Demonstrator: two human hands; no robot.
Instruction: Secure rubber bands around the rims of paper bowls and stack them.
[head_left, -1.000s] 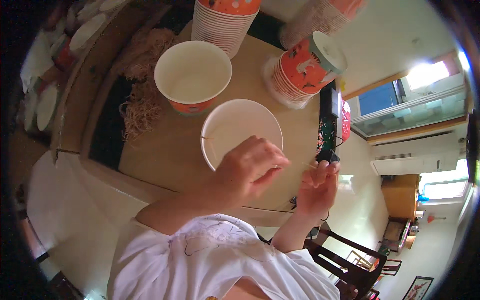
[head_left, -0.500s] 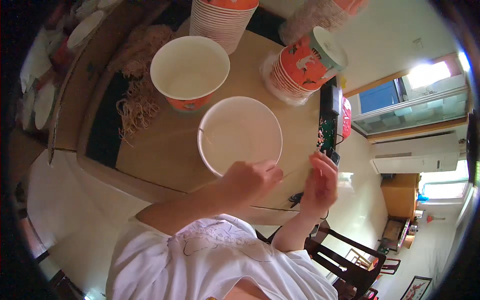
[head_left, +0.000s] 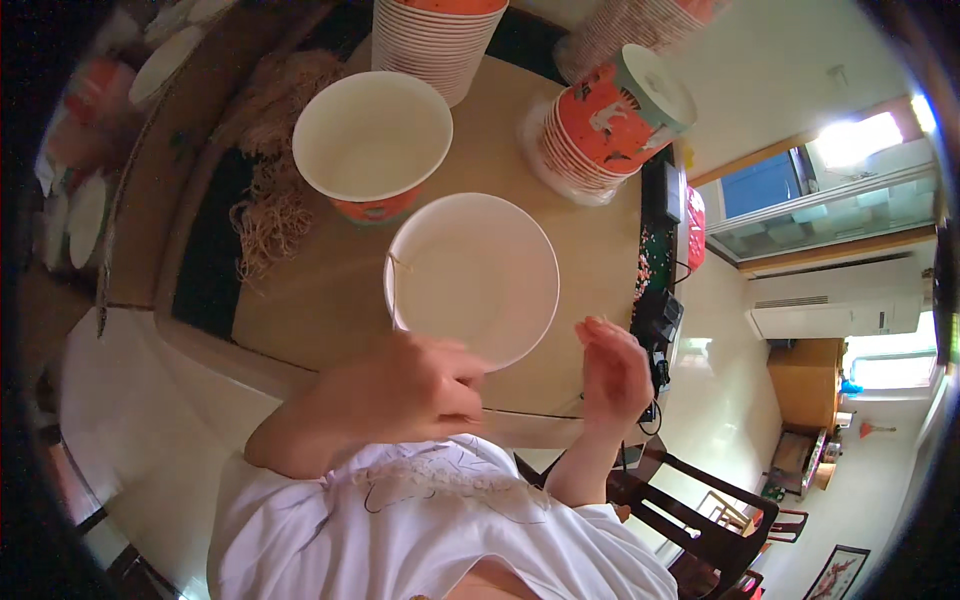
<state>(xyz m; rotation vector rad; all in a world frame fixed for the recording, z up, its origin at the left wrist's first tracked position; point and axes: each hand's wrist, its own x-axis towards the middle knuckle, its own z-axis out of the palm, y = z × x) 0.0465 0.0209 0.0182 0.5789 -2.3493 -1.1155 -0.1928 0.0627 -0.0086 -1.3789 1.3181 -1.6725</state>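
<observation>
A white-lined paper bucket (head_left: 475, 275) is in front of me, its mouth facing up. A thin, light-coloured string (head_left: 396, 262) passes over its left rim and runs down toward my left hand. My left hand (head_left: 432, 385) is at the near left side of the bucket, fingers curled around the string; motion blurs the fingertips. To the right of the bucket my right hand (head_left: 614, 375) is raised, apart from it, with its fingers pressed together. What those fingers hold, if anything, is too small to make out.
Behind the bucket stands another paper bucket (head_left: 372, 140) with an orange outside. Tall nested stacks include one of white-rimmed buckets (head_left: 435, 45) and one of orange patterned buckets (head_left: 605, 125). A tangle of brownish strings (head_left: 275, 215) lies at the left. A dark chair (head_left: 690, 505) stands at the right.
My left hand has moved left and slightly toward me, from the bucket's near right rim. My right hand has shifted a little left and down. The string at the left rim shows more plainly.
</observation>
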